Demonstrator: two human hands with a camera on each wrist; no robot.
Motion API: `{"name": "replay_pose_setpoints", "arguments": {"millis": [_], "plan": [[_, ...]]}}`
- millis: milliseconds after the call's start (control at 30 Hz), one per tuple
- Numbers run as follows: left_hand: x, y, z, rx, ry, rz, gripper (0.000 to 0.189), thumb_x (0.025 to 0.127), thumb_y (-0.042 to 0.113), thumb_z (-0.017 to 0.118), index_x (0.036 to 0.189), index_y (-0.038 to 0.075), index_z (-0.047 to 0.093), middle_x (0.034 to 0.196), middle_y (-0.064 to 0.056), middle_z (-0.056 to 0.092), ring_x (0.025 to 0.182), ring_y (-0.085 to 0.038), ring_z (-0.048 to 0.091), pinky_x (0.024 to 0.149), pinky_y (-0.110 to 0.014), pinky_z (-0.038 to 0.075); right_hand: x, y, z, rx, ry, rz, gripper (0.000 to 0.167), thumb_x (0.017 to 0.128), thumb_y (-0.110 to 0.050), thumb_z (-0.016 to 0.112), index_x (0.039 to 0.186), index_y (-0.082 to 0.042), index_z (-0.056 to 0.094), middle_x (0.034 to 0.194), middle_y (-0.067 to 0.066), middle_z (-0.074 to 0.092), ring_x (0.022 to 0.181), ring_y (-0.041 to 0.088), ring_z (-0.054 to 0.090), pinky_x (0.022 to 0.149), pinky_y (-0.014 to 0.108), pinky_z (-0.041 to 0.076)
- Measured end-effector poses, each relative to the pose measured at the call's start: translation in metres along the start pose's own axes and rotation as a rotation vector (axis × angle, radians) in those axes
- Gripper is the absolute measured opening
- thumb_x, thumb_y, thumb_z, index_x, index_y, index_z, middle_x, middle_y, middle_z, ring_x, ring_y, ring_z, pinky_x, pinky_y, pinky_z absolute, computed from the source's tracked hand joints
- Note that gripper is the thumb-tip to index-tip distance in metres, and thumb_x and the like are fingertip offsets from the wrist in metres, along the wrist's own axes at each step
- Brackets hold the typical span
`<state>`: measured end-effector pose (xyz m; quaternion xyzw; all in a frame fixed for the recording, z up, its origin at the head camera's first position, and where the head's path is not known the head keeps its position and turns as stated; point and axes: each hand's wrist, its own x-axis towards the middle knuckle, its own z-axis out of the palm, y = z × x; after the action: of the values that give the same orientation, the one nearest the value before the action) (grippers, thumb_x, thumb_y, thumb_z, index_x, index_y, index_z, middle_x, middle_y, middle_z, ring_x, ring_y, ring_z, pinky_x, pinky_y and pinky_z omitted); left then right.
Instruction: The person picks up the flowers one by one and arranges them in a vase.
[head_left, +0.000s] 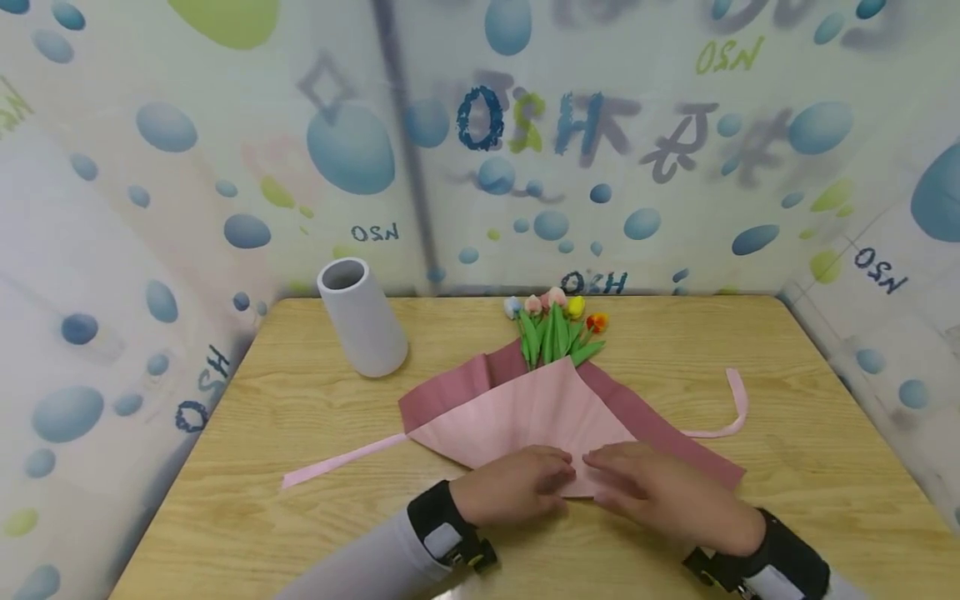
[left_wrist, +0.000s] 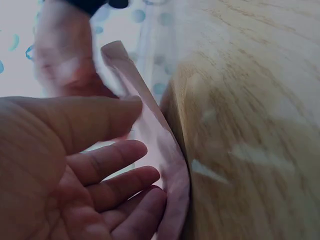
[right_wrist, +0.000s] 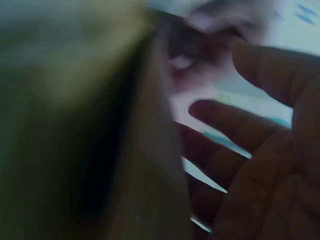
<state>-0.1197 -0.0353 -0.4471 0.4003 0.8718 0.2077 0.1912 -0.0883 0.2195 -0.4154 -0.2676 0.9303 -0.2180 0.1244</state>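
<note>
Pink wrapping paper [head_left: 517, 417] is folded over a darker mauve sheet [head_left: 450, 390] on the table. From its top stick out tulips [head_left: 553, 329] with green leaves and blue, pink, yellow and orange heads. My left hand [head_left: 517, 485] lies at the paper's near end, its fingers loosely bent by the paper in the left wrist view, pinching nothing. Close beside it, my right hand [head_left: 660, 492] hovers over or touches the paper's lower right; contact is hard to tell. In the blurred right wrist view its thumb and fingers are spread apart.
A white vase [head_left: 363, 321] stands at the table's back left. Pink ribbon [head_left: 345, 460] runs out leftward from the wrap, and another ribbon end [head_left: 738, 404] curls on the right. A patterned curtain [head_left: 480, 167] hangs behind the wooden table [head_left: 810, 433].
</note>
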Motion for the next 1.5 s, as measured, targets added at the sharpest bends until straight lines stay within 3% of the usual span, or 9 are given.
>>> {"name": "replay_pose_setpoints", "arguments": {"millis": [100,233,367,633,800,1000,1200,1400,1500], "plan": [[-0.001,-0.001,0.001,-0.007,0.008,0.003,0.041,0.101,0.030,0.068,0.138,0.012,0.065,0.149,0.000,0.060,0.141,-0.011,0.052,0.119,-0.025,0.038,0.002,0.002,0.016,-0.086,-0.084,-0.074,0.048,0.101,-0.051,0.062,0.140,-0.024,0.067,0.148,0.001,0.061,0.136,0.025,0.059,0.105,0.050,0.053],[-0.003,-0.005,0.001,-0.010,0.016,0.020,0.041,0.102,0.033,0.065,0.137,0.012,0.065,0.147,0.000,0.061,0.140,-0.011,0.053,0.118,-0.025,0.040,0.000,0.008,0.025,-0.133,-0.093,-0.128,0.042,0.099,-0.036,0.069,0.140,-0.026,0.067,0.154,0.003,0.056,0.140,0.027,0.055,0.107,0.053,0.052],[-0.008,-0.012,-0.002,-0.043,0.008,0.004,0.041,0.103,0.033,0.065,0.138,0.012,0.065,0.147,0.001,0.061,0.140,-0.011,0.053,0.118,-0.026,0.040,-0.002,0.014,0.029,-0.128,-0.047,-0.129,0.040,0.098,-0.022,0.071,0.138,-0.027,0.069,0.154,0.005,0.056,0.139,0.029,0.055,0.106,0.054,0.052],[-0.025,-0.028,-0.009,-0.109,0.022,-0.059,0.043,0.102,0.030,0.066,0.140,0.010,0.064,0.153,-0.001,0.056,0.147,-0.017,0.046,0.123,-0.033,0.036,0.000,0.022,0.033,-0.128,-0.020,-0.087,0.037,0.100,-0.019,0.067,0.137,-0.028,0.070,0.152,0.004,0.059,0.140,0.030,0.056,0.105,0.053,0.052],[-0.035,-0.038,-0.014,-0.069,0.044,-0.090,0.051,0.100,0.032,0.069,0.145,0.010,0.061,0.156,-0.004,0.053,0.150,-0.021,0.042,0.125,-0.038,0.033,0.000,0.024,0.030,-0.195,0.031,-0.093,0.038,0.100,-0.012,0.067,0.137,-0.021,0.070,0.148,0.005,0.062,0.136,0.030,0.059,0.103,0.050,0.054],[-0.042,-0.049,-0.014,0.097,0.068,-0.112,0.065,0.092,0.032,0.078,0.149,0.008,0.056,0.161,-0.011,0.047,0.153,-0.030,0.039,0.126,-0.042,0.031,0.003,0.028,0.026,-0.255,0.036,-0.064,0.038,0.099,-0.013,0.068,0.136,-0.022,0.071,0.147,0.005,0.063,0.135,0.029,0.060,0.102,0.049,0.055],[-0.037,-0.056,-0.014,0.189,0.109,-0.075,0.062,0.094,0.029,0.077,0.146,0.005,0.057,0.158,-0.014,0.050,0.150,-0.032,0.042,0.125,-0.042,0.033,0.012,0.033,0.023,-0.322,0.090,-0.048,0.035,0.098,-0.011,0.069,0.132,-0.019,0.073,0.144,0.007,0.065,0.133,0.030,0.062,0.103,0.049,0.055],[-0.028,-0.061,-0.018,0.202,0.107,-0.108,0.062,0.094,0.032,0.076,0.148,0.008,0.057,0.159,-0.011,0.050,0.151,-0.030,0.042,0.126,-0.041,0.032,0.020,0.039,0.020,-0.325,0.120,-0.026,0.032,0.099,-0.010,0.067,0.131,-0.015,0.073,0.143,0.010,0.065,0.133,0.032,0.061,0.105,0.053,0.053],[-0.025,-0.063,-0.018,0.203,0.114,-0.116,0.063,0.095,0.034,0.075,0.148,0.008,0.057,0.159,-0.011,0.050,0.151,-0.029,0.043,0.125,-0.041,0.033,0.023,0.043,0.019,-0.326,0.160,-0.055,0.031,0.098,-0.010,0.069,0.128,-0.013,0.074,0.141,0.012,0.066,0.131,0.033,0.063,0.104,0.053,0.054]]}}
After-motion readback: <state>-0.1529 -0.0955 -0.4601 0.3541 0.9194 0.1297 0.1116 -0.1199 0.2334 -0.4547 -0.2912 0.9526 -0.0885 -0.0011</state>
